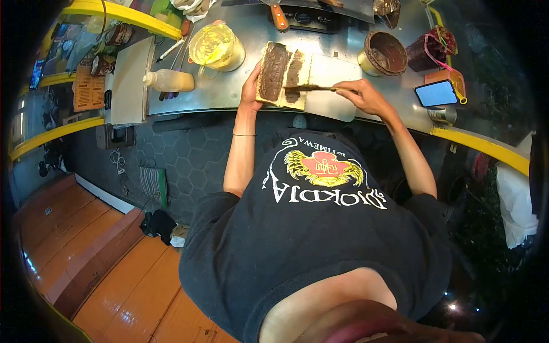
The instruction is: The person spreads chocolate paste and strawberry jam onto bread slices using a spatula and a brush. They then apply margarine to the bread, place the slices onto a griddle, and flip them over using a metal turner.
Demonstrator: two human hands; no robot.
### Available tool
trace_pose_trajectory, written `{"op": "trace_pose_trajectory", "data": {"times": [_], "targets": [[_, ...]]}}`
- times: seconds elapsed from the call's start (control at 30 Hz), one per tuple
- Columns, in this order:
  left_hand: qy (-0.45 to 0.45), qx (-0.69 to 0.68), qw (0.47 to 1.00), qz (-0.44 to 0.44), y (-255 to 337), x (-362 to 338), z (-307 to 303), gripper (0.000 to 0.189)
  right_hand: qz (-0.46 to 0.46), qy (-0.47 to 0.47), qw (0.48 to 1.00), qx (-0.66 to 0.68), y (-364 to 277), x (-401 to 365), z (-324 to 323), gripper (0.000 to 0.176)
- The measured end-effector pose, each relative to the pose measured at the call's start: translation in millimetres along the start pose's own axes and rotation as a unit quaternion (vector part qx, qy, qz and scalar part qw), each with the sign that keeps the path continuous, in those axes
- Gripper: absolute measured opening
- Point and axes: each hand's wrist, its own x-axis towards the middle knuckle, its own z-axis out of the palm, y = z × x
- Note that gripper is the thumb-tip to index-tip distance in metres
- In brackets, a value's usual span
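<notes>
My left hand (250, 91) is closed around the left side of an opened bread loaf (309, 63) and holds it up at a tilt. Dark chocolate-like spread (273, 71) covers the left slab, and a narrower band of it lies on the middle part. In my right hand (365, 97) is the handle of a thin spreading knife (314, 88). Its blade, coated in the dark spread, touches the lower middle of the bread. A white board (337, 103) lies under and to the right of the loaf.
Behind the bread stand a tub of yellow spread (214, 46) at left and a tub smeared with dark spread (384, 54) at right. A squeeze bottle (170, 81), a phone (436, 94) and an orange-handled tool (279, 17) are on the metal counter (200, 102). Yellow rails (486, 146) flank it.
</notes>
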Motion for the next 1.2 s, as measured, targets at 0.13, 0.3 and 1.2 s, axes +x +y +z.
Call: {"op": "trace_pose_trajectory", "data": {"times": [0.13,0.3,1.2], "targets": [[0.001,-0.053,0.997,-0.05,-6,11,-33,0.042,0.087,0.117,0.988,0.058,5,0,12,0.026],[-0.026,-0.115,0.99,-0.074,-8,14,-41,0.04,0.019,0.007,0.998,0.053,-13,-16,26,0.023],[-0.056,-0.061,0.993,-0.079,1,6,-27,0.042,0.089,0.086,0.966,0.227,24,16,56,0.03]]}}
